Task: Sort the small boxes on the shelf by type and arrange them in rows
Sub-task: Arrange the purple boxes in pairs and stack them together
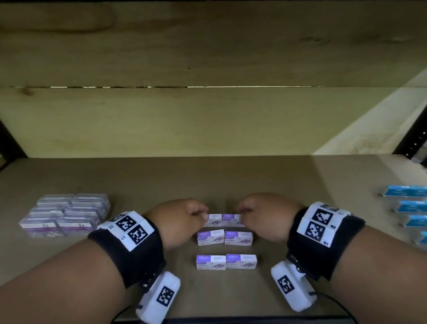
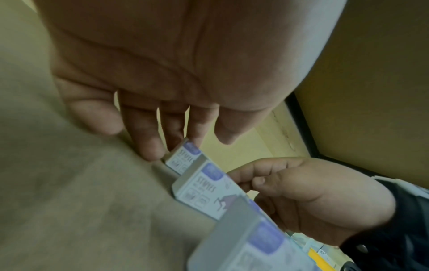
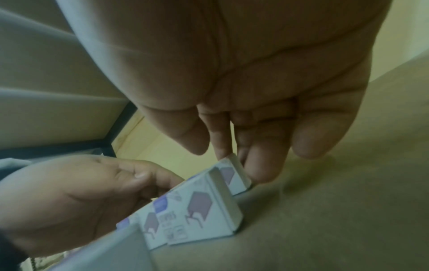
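Note:
Six purple-and-white staple boxes lie on the shelf board (image 1: 208, 180) in three rows of two. My left hand (image 1: 201, 215) pinches the outer end of the far-left box (image 1: 214, 220), and my right hand (image 1: 241, 216) pinches the outer end of the far-right box (image 1: 230, 220); the two boxes touch end to end. The middle row (image 1: 224, 237) and the front row (image 1: 225, 261) lie untouched. In the left wrist view my fingertips (image 2: 150, 148) sit at the far box (image 2: 183, 159). In the right wrist view my fingertips (image 3: 255, 170) hold the far box (image 3: 234, 179).
A block of clear-wrapped purple boxes (image 1: 64, 215) stands at the left. Several blue boxes (image 1: 420, 208) lie in a column at the right edge. A black upright (image 1: 422, 132) bounds the shelf at the right, and the shelf's front lip (image 1: 231, 321) runs below my wrists.

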